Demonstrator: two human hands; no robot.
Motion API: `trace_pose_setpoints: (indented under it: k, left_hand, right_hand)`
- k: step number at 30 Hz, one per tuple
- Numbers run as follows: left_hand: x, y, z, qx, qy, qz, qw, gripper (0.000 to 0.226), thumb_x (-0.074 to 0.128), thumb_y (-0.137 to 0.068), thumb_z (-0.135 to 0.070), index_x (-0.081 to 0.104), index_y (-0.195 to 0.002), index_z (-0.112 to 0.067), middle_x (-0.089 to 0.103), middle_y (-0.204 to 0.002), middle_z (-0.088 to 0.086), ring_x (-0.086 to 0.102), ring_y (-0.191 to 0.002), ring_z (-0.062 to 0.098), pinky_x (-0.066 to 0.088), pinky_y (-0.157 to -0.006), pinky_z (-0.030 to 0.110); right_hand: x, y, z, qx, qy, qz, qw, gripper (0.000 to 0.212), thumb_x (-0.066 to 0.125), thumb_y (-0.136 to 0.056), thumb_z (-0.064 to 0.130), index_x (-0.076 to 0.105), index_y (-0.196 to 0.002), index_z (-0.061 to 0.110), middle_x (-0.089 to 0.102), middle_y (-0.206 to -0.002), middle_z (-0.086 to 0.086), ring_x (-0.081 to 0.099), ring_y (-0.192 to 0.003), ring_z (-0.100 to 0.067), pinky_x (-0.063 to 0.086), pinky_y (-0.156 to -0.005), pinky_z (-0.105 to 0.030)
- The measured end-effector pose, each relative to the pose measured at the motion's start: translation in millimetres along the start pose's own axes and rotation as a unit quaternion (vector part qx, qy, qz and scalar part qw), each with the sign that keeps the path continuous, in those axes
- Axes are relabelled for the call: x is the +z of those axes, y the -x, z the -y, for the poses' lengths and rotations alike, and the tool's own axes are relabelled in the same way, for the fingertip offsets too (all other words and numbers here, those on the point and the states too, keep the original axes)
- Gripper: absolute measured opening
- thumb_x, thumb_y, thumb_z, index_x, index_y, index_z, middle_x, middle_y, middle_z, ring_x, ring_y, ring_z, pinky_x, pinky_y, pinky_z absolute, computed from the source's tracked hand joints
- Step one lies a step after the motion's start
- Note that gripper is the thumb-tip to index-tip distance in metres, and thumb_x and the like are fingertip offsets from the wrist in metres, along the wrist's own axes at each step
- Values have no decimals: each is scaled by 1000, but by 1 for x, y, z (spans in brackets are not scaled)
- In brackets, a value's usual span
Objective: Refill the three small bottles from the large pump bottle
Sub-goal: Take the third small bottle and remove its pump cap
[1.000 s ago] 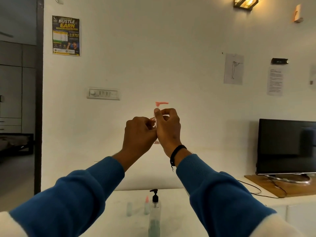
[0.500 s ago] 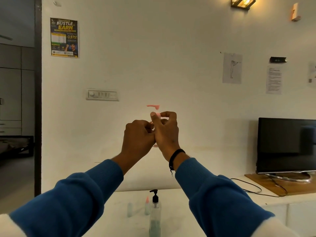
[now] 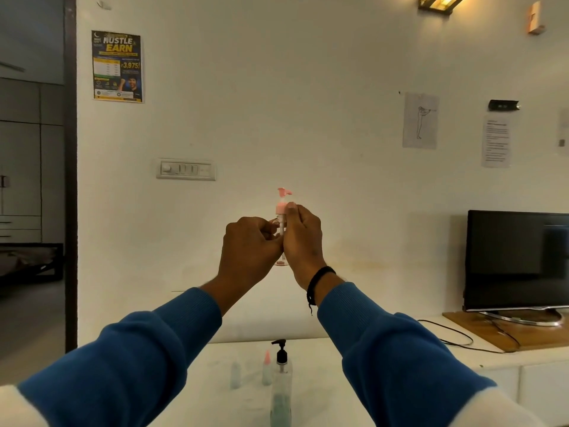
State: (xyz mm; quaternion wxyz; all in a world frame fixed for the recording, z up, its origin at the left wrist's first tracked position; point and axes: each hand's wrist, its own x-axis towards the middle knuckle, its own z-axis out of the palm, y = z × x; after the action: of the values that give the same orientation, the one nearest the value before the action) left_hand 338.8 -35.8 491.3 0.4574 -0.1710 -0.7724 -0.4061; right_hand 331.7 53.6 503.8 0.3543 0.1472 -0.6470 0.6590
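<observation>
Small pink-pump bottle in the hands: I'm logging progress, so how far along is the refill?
Nothing looks finished. In hand: the left hand grips the small clear bottle while the right hand pinches its pink pump top, lifted off. Left: two small bottles and the large black-pump bottle stand untouched on the white counter.

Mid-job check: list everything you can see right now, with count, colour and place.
Small clear bottle with pink pump top: 1, held up between both hands.
Small clear bottle, pink pointed cap: 1, white counter.
Small clear capless bottle: 1, counter, left of it.
Large clear pump bottle, black pump: 1, counter, nearest.
White counter: 1, below.
Black monitor: 1, right.
Wooden board: 1, under monitor.
Black cable: 1, counter.
Poster: 1, yellow and dark, upper left wall.
Paper sheets: 2, white, wall.
Switch plate: 1, white.
Wall lamp: 1, lit.
Left hand: grips bottle.
Right hand: pinches pump collar.
</observation>
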Motion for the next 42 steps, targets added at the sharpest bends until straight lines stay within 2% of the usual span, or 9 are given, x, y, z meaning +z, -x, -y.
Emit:
trace_pose_setpoints:
  k: [5,10,19,23,27,30,35,39,42]
  left_hand:
    - [0,0,4,0,-2,4,1000,19,75,-84,-29,79,-87,-11,75,-74,1,68,-66,13,55,-66,28]
    - [-1,2,7,0,-9,2,1000,17,75,-83,-25,77,-81,-8,72,-67,6,67,-64,20,53,-64,30]
    - [9,8,28,11,-16,15,1000,21,77,-82,-30,77,-85,-10,69,-67,-5,63,-61,8,44,-61,18]
    - [17,15,50,7,-33,24,999,42,81,-74,-53,68,-68,-14,64,-60,-6,59,-57,9,44,-56,23]
    - [21,24,72,-21,-31,25,999,40,83,-71,-54,58,-64,-24,56,-55,-16,55,-55,0,33,-59,11]
    - [27,34,97,-48,-21,32,998,36,85,-70,-52,69,-78,-21,66,-67,-13,64,-66,3,44,-64,16]
    - [39,74,146,-125,-17,43,991,37,89,-70,-39,75,-95,-16,72,-82,-10,69,-77,8,54,-73,27]
    - [50,118,186,-172,-2,26,985,29,87,-75,-26,75,-99,-15,72,-84,-8,69,-81,11,46,-70,9]
    - [63,150,210,-211,19,20,977,30,85,-76,-18,75,-104,-14,74,-90,-7,68,-85,7,40,-69,-2]
  right_hand:
    - [-1,2,-3,-8,15,1,1000,18,58,-101,39,57,-110,23,69,-91,3,67,-84,-12,56,-78,-28]
    - [2,2,-5,12,0,10,1000,28,46,-107,33,66,-97,16,65,-84,3,63,-82,-17,56,-84,-42]
    - [4,-1,-22,1,33,-11,999,21,58,-101,36,63,-107,17,72,-94,0,69,-86,-15,55,-75,-28]
    - [-2,-16,-22,6,-23,-80,997,20,61,-100,35,66,-99,15,70,-87,1,66,-81,-18,60,-81,-42]
    - [-12,-24,-32,-11,-30,-132,991,9,72,-93,33,70,-95,25,70,-86,8,68,-85,-15,61,-83,-49]
    - [-16,-13,-60,-19,15,-110,994,11,76,-90,29,68,-96,30,71,-90,12,70,-88,-13,62,-81,-43]
    - [-17,28,-139,-35,112,-33,993,19,77,-89,13,72,-106,20,73,-101,7,69,-84,-5,52,-71,-10]
    - [-11,77,-221,-34,169,34,984,30,71,-92,7,67,-109,30,64,-110,7,64,-92,1,53,-79,-12]
    - [-5,112,-281,-32,229,91,969,35,69,-89,-3,71,-115,20,60,-111,5,61,-97,-5,56,-85,-19]
